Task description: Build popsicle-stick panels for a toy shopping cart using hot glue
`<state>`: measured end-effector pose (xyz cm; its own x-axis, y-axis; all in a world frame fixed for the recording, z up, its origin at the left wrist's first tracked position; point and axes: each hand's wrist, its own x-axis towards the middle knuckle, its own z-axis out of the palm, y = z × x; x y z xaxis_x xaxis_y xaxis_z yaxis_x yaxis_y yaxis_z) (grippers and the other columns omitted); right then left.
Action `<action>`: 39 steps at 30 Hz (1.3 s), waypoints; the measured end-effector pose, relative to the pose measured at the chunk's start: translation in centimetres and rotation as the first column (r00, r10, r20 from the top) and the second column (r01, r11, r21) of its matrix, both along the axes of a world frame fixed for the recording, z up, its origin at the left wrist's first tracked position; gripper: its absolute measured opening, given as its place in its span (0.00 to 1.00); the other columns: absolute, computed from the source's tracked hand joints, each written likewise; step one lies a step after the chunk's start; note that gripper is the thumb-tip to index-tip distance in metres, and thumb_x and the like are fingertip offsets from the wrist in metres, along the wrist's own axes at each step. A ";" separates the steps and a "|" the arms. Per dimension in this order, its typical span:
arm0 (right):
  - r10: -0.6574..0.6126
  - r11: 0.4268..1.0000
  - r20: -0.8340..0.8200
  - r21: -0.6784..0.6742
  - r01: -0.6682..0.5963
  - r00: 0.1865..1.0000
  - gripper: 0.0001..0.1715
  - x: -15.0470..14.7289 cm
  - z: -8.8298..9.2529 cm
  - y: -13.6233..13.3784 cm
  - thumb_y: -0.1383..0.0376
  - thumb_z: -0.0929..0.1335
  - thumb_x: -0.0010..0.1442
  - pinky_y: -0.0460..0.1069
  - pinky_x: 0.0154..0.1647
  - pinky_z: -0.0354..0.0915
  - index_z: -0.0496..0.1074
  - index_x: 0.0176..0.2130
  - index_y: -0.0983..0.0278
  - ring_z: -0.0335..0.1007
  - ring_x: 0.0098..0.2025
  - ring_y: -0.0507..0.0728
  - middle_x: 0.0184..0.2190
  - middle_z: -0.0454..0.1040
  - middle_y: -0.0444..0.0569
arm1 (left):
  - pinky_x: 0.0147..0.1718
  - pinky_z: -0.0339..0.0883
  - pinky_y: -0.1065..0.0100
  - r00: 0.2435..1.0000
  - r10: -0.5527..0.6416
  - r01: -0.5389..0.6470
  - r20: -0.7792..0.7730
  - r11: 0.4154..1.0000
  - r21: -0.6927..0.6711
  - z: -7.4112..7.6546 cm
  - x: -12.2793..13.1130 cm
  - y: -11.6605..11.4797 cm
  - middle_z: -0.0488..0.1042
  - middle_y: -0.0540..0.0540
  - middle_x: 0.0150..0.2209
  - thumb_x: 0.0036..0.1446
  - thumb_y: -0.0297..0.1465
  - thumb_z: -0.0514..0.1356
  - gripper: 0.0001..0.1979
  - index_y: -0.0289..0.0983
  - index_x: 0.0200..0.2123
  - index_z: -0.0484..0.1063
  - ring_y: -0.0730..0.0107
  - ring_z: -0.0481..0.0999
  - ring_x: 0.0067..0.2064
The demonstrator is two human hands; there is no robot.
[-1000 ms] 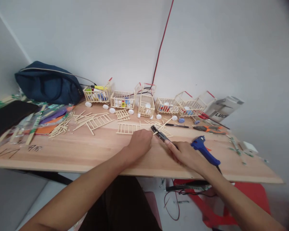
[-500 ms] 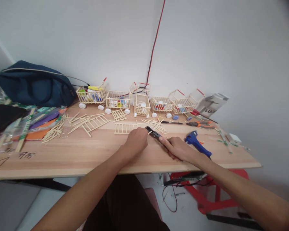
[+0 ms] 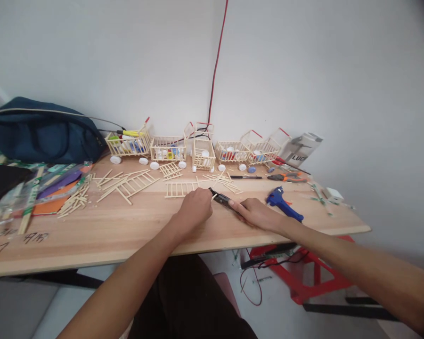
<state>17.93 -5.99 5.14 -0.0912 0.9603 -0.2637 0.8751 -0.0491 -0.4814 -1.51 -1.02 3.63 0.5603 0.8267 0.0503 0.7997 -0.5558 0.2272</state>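
My left hand is closed, and a short end of a thin wooden stick pokes out from its fingers. That end lies at the jaws of dark pliers. Wrapped around the pliers' handles is my right hand, thumb along the top. My left fingers hide the rest of the stick. Just beyond my hands lie a ladder-like stick frame and a scatter of loose sticks. A blue glue gun rests right of my right hand.
Several small stick-built carts line the wall. Further left are more stick frames, a stick pile, plastic packets and a blue bag. Orange-handled pliers, a black pen and a white block lie rightward.
The view has shifted slightly. The stick length that stuck out past the pliers' jaws no longer shows there; only a short end is visible. Both hands keep their grips.
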 end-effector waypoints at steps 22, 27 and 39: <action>-0.037 0.814 -0.991 0.045 0.579 0.129 0.42 0.7 -4.3 8.8 0.28 0.56 0.50 0.46 0.13 0.60 0.66 0.26 0.62 0.61 0.13 0.50 0.14 0.63 0.41 | 0.44 0.67 0.61 0.985 0.160 -0.134 -0.066 0.945 0.298 0.1 5.0 8.3 0.76 0.31 0.44 0.62 0.20 0.49 0.17 0.28 0.45 0.77 0.52 0.73 0.52; -0.071 0.847 -0.990 0.006 0.532 0.125 0.42 0.9 -4.6 8.6 0.28 0.55 0.51 0.46 0.12 0.61 0.65 0.26 0.62 0.64 0.14 0.51 0.14 0.66 0.43 | 0.45 0.68 0.57 0.978 0.158 -0.109 -0.133 0.942 0.318 -0.8 5.6 8.5 0.75 0.28 0.45 0.61 0.18 0.49 0.18 0.26 0.45 0.77 0.50 0.73 0.51; -0.066 0.829 -0.992 0.006 0.560 0.108 0.39 0.9 -4.4 8.8 0.29 0.57 0.52 0.45 0.13 0.62 0.64 0.25 0.61 0.67 0.16 0.52 0.15 0.67 0.44 | 0.45 0.69 0.60 0.971 0.124 -0.072 -0.203 0.967 0.246 0.9 6.5 9.0 0.78 0.28 0.43 0.60 0.17 0.50 0.17 0.25 0.44 0.78 0.51 0.77 0.48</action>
<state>18.86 2.78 0.76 0.3112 0.9483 0.0629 -0.3285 0.1694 -0.9292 4.96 7.99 4.49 0.4960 0.8574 0.1370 0.8683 -0.4890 -0.0833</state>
